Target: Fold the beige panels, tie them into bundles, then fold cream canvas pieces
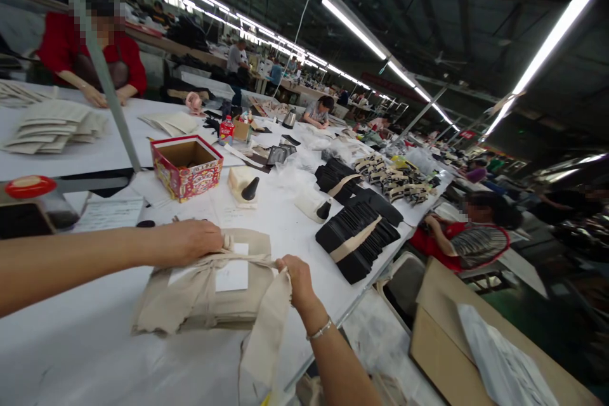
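Note:
A flat stack of beige fabric pieces (238, 314) lies on the white table in front of me. A beige cloth strip (252, 259) runs around it, crossing over a white paper slip (233, 276) on top. At the stack's far left side, my left hand (197, 241) is closed on one part of the strip. My right hand (297, 279), with a bracelet at the wrist, grips the other part at the right side. From the right hand a wide loose tail (269, 336) of the strip hangs over the table.
Beyond the stack stand a red patterned box (188, 171) and a glue bottle with a black nozzle (242, 187); a second such bottle (314, 206) lies right of it. Black bundled pieces (356, 241) lie near the right edge. Co-workers sit around; a metal post (102, 70) rises at left.

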Demonstrator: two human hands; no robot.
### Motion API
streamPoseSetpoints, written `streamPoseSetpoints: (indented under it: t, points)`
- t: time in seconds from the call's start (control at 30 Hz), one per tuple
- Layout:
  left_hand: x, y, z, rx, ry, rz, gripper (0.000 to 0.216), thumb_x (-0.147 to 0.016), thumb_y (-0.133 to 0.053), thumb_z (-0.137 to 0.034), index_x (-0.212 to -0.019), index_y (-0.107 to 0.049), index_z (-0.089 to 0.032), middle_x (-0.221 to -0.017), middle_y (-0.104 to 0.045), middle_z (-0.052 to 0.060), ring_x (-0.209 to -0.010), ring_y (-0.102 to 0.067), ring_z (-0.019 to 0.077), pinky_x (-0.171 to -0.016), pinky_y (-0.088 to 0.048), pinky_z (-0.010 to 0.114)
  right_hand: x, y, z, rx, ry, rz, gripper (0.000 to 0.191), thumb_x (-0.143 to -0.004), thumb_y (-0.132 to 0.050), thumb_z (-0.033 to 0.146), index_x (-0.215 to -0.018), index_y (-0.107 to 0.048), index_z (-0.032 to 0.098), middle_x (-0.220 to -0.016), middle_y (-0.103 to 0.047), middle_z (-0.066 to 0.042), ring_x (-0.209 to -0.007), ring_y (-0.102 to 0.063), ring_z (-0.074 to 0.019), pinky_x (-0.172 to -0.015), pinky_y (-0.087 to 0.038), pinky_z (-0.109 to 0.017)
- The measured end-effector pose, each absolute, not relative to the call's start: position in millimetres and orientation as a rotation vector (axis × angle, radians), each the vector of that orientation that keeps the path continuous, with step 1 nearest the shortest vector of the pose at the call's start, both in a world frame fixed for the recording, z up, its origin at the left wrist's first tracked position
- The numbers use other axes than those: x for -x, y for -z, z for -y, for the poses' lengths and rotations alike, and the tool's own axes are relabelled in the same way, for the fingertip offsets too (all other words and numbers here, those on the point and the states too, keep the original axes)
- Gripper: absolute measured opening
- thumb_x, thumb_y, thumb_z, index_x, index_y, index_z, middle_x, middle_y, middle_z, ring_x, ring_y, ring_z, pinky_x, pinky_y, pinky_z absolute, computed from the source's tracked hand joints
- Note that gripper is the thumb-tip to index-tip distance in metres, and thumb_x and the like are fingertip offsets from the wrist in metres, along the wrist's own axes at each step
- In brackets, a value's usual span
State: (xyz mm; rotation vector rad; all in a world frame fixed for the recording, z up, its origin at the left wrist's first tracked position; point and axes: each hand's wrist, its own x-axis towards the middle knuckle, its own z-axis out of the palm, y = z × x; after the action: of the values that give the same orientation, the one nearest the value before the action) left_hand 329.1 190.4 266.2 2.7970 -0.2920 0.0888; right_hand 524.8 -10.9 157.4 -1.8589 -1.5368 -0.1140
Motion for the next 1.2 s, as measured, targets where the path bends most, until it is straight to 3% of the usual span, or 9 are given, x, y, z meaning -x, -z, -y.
streamPoseSetpoints:
  t: [0.2,0.3,0.43,0.57,0.7,0.9,1.03,1.1,1.2]
  points:
    - [-310,-247,-209,-2.652,-0.329,0.011,0.042,-0.093,-0.028,-0.042,-0.082,-0.061,-0.018,-0.078,-0.059,0.007,-0.075,-0.051,0.0166,-0.075,-0.038,0.025,-522,-139,10,1.851,-0.307,1.114,0.042,-0.087,-0.037,0.044,-0.053,-0.029,0.021,-0.051,-0.032,0.003,-0.050,-0.031,-0.0117,-0.050,-0.025,-0.026]
    - [-314,-262,-204,-2.620,-0.255,-0.069,0.039,-0.091,-0.033,-0.043,-0.079,-0.060,-0.017,-0.081,-0.058,0.006,-0.076,-0.052,0.0152,-0.074,-0.039,0.023,-524,-161,0,1.726,-0.394,1.007,0.037,-0.083,-0.043,0.044,-0.054,-0.038,0.021,-0.055,-0.040,0.002,-0.053,-0.039,-0.0124,-0.053,-0.033,-0.026]
    - [-327,-283,-183,-2.455,-0.164,-0.170,0.040,-0.089,-0.034,-0.044,-0.076,-0.059,-0.015,-0.107,-0.056,0.009,-0.093,-0.052,0.0177,-0.084,-0.038,0.024,-523,-205,-3,1.524,-0.427,1.038,0.030,-0.082,-0.046,0.043,-0.071,-0.058,0.018,-0.071,-0.056,-0.003,-0.063,-0.050,-0.0142,-0.059,-0.041,-0.027]
    - [-339,-286,-163,-2.257,-0.031,-0.312,0.046,-0.088,-0.031,-0.050,-0.095,-0.060,-0.015,-0.086,-0.062,0.005,-0.074,-0.053,0.0162,-0.068,-0.042,0.023,-505,-229,13,1.516,-0.491,1.209,0.034,-0.090,-0.035,0.038,-0.082,-0.062,0.019,-0.079,-0.061,-0.004,-0.066,-0.053,-0.0139,-0.062,-0.045,-0.027]
    - [-342,-277,-160,-2.202,-0.056,-0.350,0.049,-0.086,-0.032,-0.055,-0.090,-0.060,-0.015,-0.082,-0.062,0.004,-0.071,-0.051,0.0151,-0.065,-0.041,0.023,-485,-211,29,1.584,-0.322,1.635,0.019,-0.085,-0.045,0.026,-0.091,-0.062,0.019,-0.098,-0.065,-0.009,-0.093,-0.058,-0.0206,-0.085,-0.045,-0.036]
    - [-336,-266,-164,-2.047,-0.120,-0.234,0.042,-0.090,-0.031,-0.049,-0.085,-0.056,-0.015,-0.088,-0.063,0.005,-0.084,-0.054,0.0165,-0.082,-0.040,0.027,-477,-170,31,1.713,-0.311,1.514,0.037,-0.085,-0.040,0.017,-0.120,-0.053,0.016,-0.135,-0.045,-0.012,-0.126,-0.040,-0.0197,-0.105,-0.033,-0.037]
    - [-332,-264,-163,-1.978,-0.178,-0.248,0.037,-0.091,-0.032,-0.044,-0.079,-0.053,-0.015,-0.088,-0.063,0.005,-0.091,-0.055,0.0172,-0.087,-0.039,0.028,-485,-152,24,1.635,-0.605,1.213,0.030,-0.085,-0.042,0.026,-0.105,-0.062,0.019,-0.101,-0.065,-0.006,-0.100,-0.057,-0.0200,-0.089,-0.045,-0.034]
    - [-330,-262,-161,-1.971,-0.166,-0.232,0.038,-0.091,-0.032,-0.045,-0.078,-0.052,-0.016,-0.089,-0.063,0.005,-0.094,-0.054,0.0177,-0.088,-0.038,0.028,-492,-143,21,1.609,-0.681,1.020,0.028,-0.083,-0.043,0.033,-0.088,-0.066,0.018,-0.076,-0.064,-0.004,-0.081,-0.058,-0.0196,-0.078,-0.048,-0.033]
    - [-330,-261,-158,-1.976,-0.143,-0.222,0.041,-0.090,-0.031,-0.049,-0.077,-0.051,-0.016,-0.089,-0.062,0.006,-0.096,-0.052,0.0178,-0.087,-0.038,0.028,-498,-135,16,1.483,-0.640,0.707,0.030,-0.079,-0.049,0.044,-0.077,-0.065,0.019,-0.069,-0.059,-0.004,-0.076,-0.057,-0.0198,-0.078,-0.047,-0.035]
